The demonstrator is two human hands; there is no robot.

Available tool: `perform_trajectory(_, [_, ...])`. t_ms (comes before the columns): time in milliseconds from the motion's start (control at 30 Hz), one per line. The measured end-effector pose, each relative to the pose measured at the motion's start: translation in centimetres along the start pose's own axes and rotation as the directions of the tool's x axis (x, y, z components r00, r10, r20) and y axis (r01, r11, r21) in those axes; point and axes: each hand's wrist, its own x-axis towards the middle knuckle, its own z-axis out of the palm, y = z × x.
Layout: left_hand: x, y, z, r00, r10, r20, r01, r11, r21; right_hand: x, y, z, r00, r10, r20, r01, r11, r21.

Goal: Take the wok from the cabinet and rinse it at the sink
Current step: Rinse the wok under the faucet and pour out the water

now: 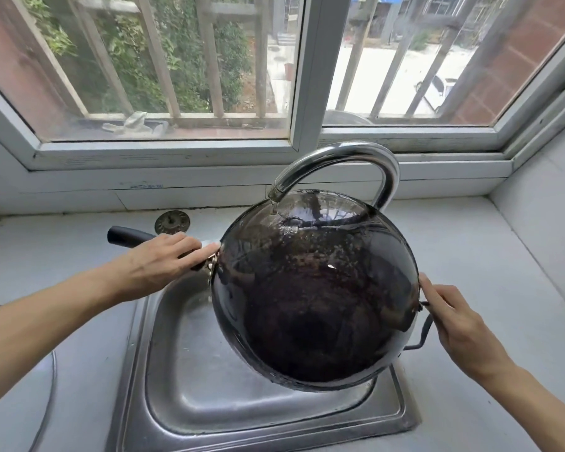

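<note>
A dark, blackened wok (313,288) hangs over the steel sink (209,402), turned so that its round underside faces me. Water runs from the curved chrome faucet (340,158) onto the wok's upper edge, and the dark surface is wet. My left hand (163,259) grips the long black handle (124,237) where it joins the wok. My right hand (450,321) holds the small wire loop handle (423,331) on the wok's right side.
Grey countertop (470,256) lies on both sides of the sink. A round metal drain strainer (172,222) lies on the counter behind the long handle. A barred window (177,76) runs along the back. A curved rim shows at the left edge (49,386).
</note>
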Motion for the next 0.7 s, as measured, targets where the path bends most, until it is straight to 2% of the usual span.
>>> perform_trajectory(533, [1.7,-2.6,0.2,0.998,0.059,0.000,-0.059,0.996,0.060,-0.4,-0.9,0.6,0.996,0.080,-0.039,-0.077,0.995,0.055])
perform_trajectory(700, [0.6,-3.2,0.3,1.000,0.020,0.005,-0.020,1.000,0.008,0.9,-1.4,1.0,0.997,0.065,-0.039,-0.063,0.997,0.054])
